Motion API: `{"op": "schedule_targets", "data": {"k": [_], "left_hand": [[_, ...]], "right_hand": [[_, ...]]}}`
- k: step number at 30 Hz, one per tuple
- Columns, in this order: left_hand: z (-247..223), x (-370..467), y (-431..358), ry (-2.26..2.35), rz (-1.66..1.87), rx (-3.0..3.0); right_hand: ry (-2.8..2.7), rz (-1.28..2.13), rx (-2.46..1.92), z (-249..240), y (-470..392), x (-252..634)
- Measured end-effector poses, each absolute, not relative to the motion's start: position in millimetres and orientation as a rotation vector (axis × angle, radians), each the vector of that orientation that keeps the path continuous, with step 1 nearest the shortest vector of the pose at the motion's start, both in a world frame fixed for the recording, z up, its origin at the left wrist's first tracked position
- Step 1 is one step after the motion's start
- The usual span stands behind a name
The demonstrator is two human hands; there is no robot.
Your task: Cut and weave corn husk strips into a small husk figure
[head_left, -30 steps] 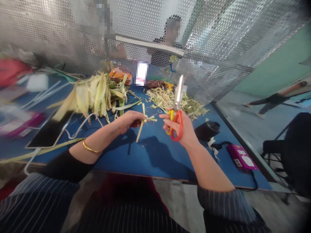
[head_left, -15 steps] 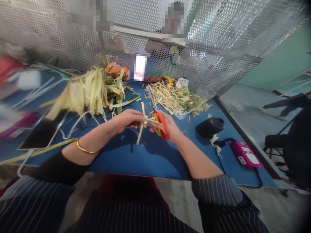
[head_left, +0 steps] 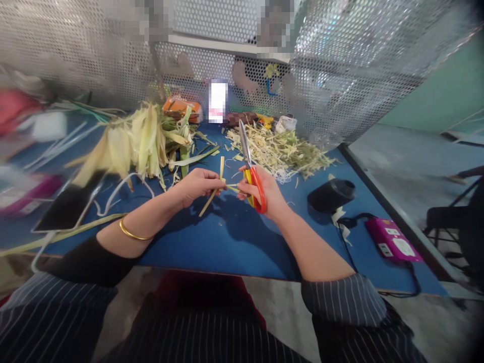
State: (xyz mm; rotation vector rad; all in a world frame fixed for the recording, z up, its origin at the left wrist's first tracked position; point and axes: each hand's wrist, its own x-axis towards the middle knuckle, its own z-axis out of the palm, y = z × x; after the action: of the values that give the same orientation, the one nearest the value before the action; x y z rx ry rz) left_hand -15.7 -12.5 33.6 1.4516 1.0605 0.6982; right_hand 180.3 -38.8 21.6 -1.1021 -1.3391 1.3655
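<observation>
My left hand [head_left: 198, 187] pinches narrow pale-green husk strips [head_left: 222, 165] that cross at its fingertips, one sticking up and another slanting down toward me. From that crossing a thin end stretches to my right hand [head_left: 271, 194], whose thumb and fingers pinch it. The same right hand carries scissors [head_left: 245, 146] with red and yellow handles; their blades point up and away and look closed. Behind the left hand lies a heap of corn husks [head_left: 145, 146]. Beyond the scissors spreads a pile of shredded husk bits [head_left: 272, 151].
A black tablet-like panel [head_left: 68, 206] and white cable [head_left: 113, 196] lie left. At right are a black cylinder [head_left: 333, 195] and magenta power strip [head_left: 393, 241]. A lit phone [head_left: 218, 101] stands by a perforated metal partition [head_left: 204, 65], with people behind it.
My right hand and the scissors have shifted slightly right, away from the left hand. The strip's lower end now slants further left. The view has moved a little.
</observation>
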Motion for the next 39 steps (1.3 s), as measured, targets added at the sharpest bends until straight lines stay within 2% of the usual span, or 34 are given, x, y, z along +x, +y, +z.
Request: {"op": "schedule_targets", "data": {"k": [5,13,18,39], "left_hand": [[33.7,-18.8,-8.4,1.172,0.861,1.436],[40.2,-36.8,7.2,1.326,1.202,1.363],[43.3,-38.1,9.2,1.361,1.355,1.243],[25.1,-13.9,-6.2,1.213,1.333,1.140]], "right_hand": [[-1.308,1.205,-1.213,27.7,-39.2,184.1],[-1.499,1.654,-1.016,44.0,-60.1,181.6],[-1.674,1.580,-1.163,39.0,-61.8,178.9],[-1.738,1.233,-1.348,18.9,-63.1,165.2]]}}
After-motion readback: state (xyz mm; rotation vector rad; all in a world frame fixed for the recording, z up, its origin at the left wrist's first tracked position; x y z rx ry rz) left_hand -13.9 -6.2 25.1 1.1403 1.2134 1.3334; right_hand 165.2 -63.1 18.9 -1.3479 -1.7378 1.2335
